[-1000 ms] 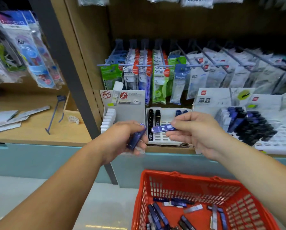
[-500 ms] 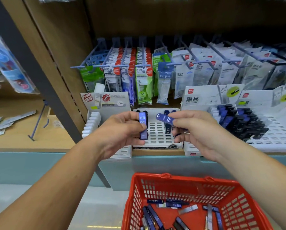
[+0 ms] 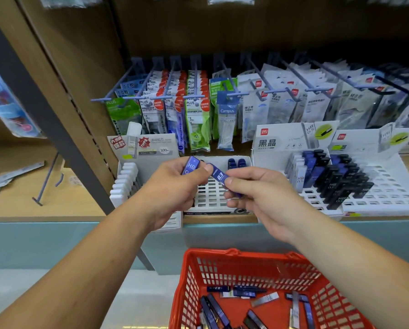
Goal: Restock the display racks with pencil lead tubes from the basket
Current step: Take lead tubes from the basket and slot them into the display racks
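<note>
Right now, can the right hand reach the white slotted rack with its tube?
Probably yes: the right hand pinches the 0.3 tube just in front of the white slotted rack, whose visible slots look empty.

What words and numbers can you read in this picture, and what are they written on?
"HB": blue tube in the left hand.
"0.3": second blue tube, in the right hand.
"Campus": blue-topped hanging pack.
"PLUS": green hanging pack.
"黑晶": white display box.
"HB 0.5": black tubes in the rack.
Tubes in the red basket: too blurred to read.

Left hand (image 3: 172, 188) raised its HB tube (image 3: 191, 165) beside the 0.3 tube (image 3: 218, 176).
</note>
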The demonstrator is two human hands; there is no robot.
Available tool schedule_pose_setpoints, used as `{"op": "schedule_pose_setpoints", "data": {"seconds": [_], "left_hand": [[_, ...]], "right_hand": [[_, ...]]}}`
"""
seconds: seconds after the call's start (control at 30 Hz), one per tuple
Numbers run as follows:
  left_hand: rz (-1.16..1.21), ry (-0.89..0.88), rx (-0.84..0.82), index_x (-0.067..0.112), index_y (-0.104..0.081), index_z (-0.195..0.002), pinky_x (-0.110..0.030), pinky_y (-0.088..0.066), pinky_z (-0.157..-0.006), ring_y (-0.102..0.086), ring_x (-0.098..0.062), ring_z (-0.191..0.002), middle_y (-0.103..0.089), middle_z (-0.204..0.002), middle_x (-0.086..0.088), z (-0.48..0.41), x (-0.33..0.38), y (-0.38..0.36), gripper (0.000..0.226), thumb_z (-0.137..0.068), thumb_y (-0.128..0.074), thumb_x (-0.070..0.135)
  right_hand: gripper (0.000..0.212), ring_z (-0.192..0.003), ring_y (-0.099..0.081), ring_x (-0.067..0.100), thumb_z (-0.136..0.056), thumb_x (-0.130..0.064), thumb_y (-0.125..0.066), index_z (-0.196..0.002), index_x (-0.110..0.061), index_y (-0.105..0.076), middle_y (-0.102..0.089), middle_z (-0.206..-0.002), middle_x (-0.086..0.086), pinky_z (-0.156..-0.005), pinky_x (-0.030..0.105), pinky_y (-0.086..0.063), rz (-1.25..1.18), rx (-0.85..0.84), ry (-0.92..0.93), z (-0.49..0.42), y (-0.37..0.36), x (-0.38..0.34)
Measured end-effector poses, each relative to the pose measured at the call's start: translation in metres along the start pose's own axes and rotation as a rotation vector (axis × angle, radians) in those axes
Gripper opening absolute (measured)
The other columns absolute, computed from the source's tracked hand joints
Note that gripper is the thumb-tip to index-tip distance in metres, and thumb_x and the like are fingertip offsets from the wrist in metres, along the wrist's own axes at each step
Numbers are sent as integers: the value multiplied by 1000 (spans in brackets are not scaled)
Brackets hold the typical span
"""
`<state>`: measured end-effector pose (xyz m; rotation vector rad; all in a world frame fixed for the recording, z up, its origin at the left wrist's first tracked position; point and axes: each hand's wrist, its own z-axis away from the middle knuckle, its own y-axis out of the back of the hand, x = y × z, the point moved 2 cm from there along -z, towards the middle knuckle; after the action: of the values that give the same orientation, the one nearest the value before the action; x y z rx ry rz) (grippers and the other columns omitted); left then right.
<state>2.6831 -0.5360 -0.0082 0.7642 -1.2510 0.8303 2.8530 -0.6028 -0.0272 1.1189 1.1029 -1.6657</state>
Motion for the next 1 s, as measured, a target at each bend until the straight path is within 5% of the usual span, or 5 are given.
{"op": "schedule_pose_setpoints", "data": {"seconds": [0.27,0.47,0.6,0.7,1.0], "left_hand": [[-105,-1,-14,10,-72,-102,-21,-21,-43,-27,-10,-46,-60,-74,-6,3,-6,5,13,-98,-70,21],[-148,46,134,14,-73,-93,-19,-22,-41,-28,-9,-43,-72,-83,-10,-3,-15,22,7,-98,-69,19],[-408,-141,22,14,-75,-93,-20,-49,-54,-56,-3,-55,-73,-79,-4,5,-16,8,24,-79,-90,25],[-638,-278,47,18,-72,-85,-19,-40,-54,-47,-3,-54,-61,-65,1,4,-18,2,21,-78,-90,27],[-434,-163,57,15,-76,-100,-31,-52,-64,-58,-11,-66,-73,-82,-15,5,-18,21,13,-97,-71,27]], "right_hand": [[22,-61,-59,8,-89,-6,-78,-103,-22,-73,-72,-73,-2,-58,22,-49,441,-58,259,0,-3,-3],[25,-69,-68,29,-88,6,-74,-107,-10,-66,-67,-74,12,-60,39,-63,136,21,164,-4,-4,-5],[25,-62,-73,28,-86,6,-76,-99,-5,-58,-71,-79,18,-59,35,-64,31,103,137,-5,-7,-6],[27,-61,-72,30,-85,2,-79,-100,-5,-58,-70,-78,19,-57,35,-63,44,100,148,-7,-9,-6],[11,-66,-71,27,-91,6,-71,-95,-4,-71,-71,-72,15,-64,35,-63,247,23,290,-17,-10,-16]]}}
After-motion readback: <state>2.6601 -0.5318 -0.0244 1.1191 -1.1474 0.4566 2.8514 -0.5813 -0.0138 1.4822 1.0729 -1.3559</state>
